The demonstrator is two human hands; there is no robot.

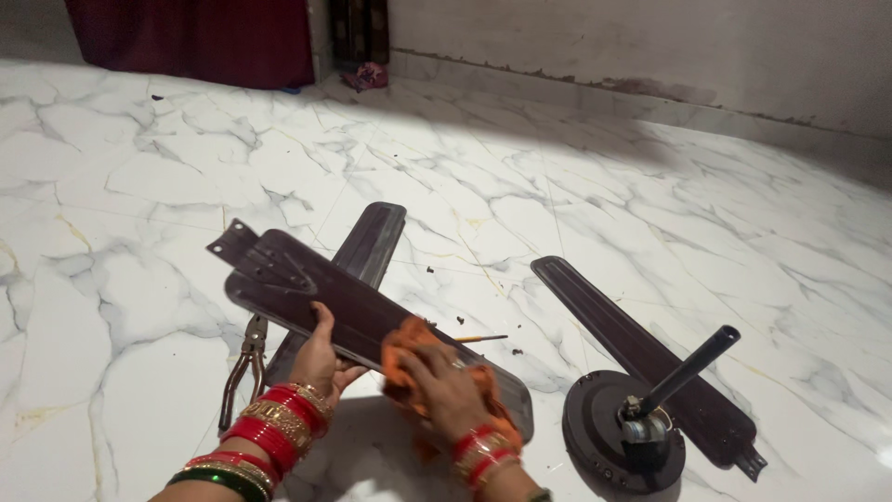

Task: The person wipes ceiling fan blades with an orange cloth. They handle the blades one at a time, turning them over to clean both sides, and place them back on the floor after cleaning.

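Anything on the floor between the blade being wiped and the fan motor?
In the head view, a pencil and dark specks of debris lie on the marble floor between the held fan blade and fan motor.

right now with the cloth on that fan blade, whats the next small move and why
Probably slide the right hand and its orange cloth up the dark fan blade toward the bracket end; that stretch lies beyond the cloth, while the left hand grips the blade's near edge.

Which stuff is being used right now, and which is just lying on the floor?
In use:
left hand, gripping the held blade
right hand, pressing the orange cloth on it

Lying about:
pliers
two other blades
fan motor
pencil-like stick
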